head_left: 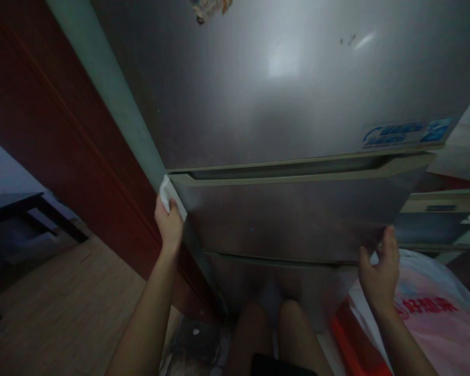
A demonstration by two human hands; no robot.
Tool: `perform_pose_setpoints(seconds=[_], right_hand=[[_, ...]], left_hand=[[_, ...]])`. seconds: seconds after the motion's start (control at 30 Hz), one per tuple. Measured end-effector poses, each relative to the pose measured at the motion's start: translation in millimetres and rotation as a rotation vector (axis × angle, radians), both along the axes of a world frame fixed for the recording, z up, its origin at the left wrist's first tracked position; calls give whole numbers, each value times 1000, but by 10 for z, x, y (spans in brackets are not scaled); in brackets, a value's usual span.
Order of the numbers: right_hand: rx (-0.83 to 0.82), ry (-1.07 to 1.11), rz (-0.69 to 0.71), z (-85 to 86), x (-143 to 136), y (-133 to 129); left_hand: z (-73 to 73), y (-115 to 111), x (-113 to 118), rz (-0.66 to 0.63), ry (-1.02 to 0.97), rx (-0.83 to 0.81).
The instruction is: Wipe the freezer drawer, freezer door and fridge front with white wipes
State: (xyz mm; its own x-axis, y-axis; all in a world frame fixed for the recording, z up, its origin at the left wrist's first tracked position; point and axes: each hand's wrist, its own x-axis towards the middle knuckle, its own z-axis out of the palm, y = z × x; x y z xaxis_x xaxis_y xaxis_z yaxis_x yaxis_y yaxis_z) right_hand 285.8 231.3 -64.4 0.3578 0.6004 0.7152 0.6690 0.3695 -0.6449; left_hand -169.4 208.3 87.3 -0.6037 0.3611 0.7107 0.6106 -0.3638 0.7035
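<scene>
Fingers of the left hand (169, 222) clamped on a white cloth (177, 201), bunched toward the wall side and spread over the left edge of the middle drawer front (290, 216), just below the handle recess (297, 170). Best, by judgement, to hold the cloth flat, with even pressure along that edge and no fold under the thumb. At the lower right corner of the same front, right hand (380, 269) without any cloth, thumb and fingers apart; contact with the drawer impossible to tell. Better steadied lightly there, without pulling.

Above, upper door (227, 104) with a blue-and-white sticker (409, 131) low on its right. In the way on the left, wooden door frame (74, 136), leaving little elbow room; on the right, bulky plastic bag (434, 287) with red lettering beside the wrist. Below, knees (253, 318) close to the lower drawer (313, 284). Farther left, dark table (8, 203).
</scene>
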Motion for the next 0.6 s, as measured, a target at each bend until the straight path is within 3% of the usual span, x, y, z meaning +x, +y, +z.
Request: perform_pose_setpoints(seconds=[0.2, 0.4, 0.6], right_hand=[[2, -10, 1, -11, 12, -3], [-6, -14, -10, 3, -3, -1], [-13, -17, -10, -9, 6, 5]], left_hand=[[15, -188, -34, 123, 22, -6], [-95, -180, -111, 90, -72, -1], [-77, -199, -22, 80, 1, -46]])
